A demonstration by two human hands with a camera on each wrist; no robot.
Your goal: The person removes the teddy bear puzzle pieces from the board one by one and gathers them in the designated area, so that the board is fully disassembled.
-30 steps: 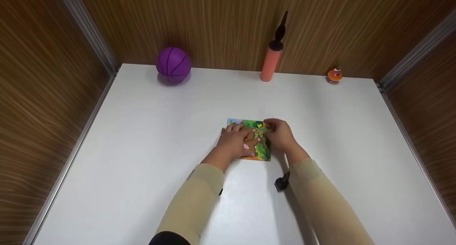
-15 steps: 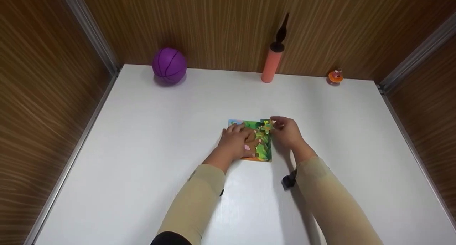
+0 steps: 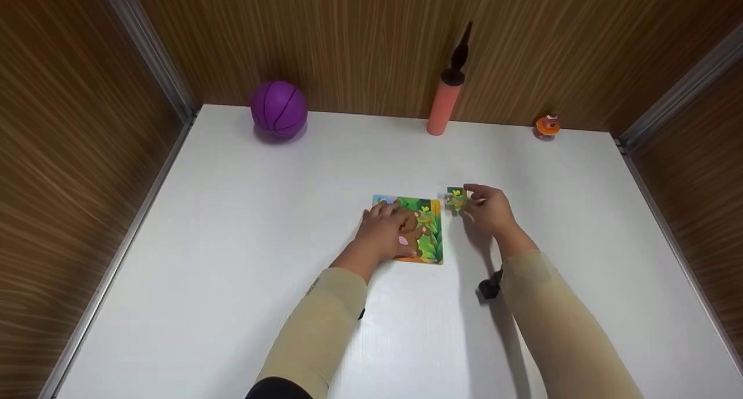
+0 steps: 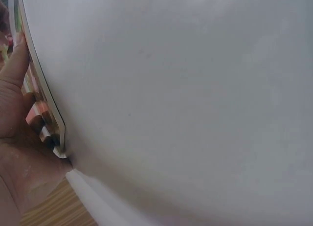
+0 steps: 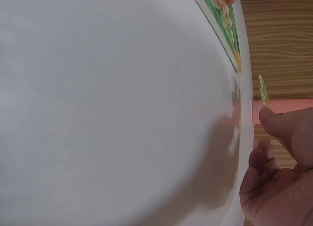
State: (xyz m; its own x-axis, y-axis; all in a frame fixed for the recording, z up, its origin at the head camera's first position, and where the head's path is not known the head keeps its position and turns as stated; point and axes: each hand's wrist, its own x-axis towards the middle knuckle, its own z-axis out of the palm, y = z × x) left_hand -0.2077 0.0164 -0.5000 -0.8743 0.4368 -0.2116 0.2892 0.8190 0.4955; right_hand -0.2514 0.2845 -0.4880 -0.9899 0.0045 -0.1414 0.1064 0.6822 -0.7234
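Note:
A small jigsaw puzzle board (image 3: 432, 245) with a brown animal on a green background lies mid-table. My left hand (image 3: 380, 232) rests on its left part, fingers spread over the picture, covering much of it. The left wrist view shows that hand (image 4: 17, 108) along the board's edge. Just right of the board, my right hand (image 3: 490, 212) pinches a puzzle piece (image 3: 456, 198) with green and yellow print. Seen edge-on in the right wrist view, the piece (image 5: 264, 93) sticks up from the thumb and fingertips, raised above the table.
At the back of the white table (image 3: 232, 213) are a purple ball (image 3: 279, 109), a pink hand pump (image 3: 445, 103) with a dark tip, and a small orange-ringed figurine (image 3: 547, 126). Wood-grain panels (image 3: 360, 45) enclose the back and sides.
My right hand has lifted the puzzle piece off the board's upper right corner and carried it to the right, clear of the board. The left hand has stayed in place.

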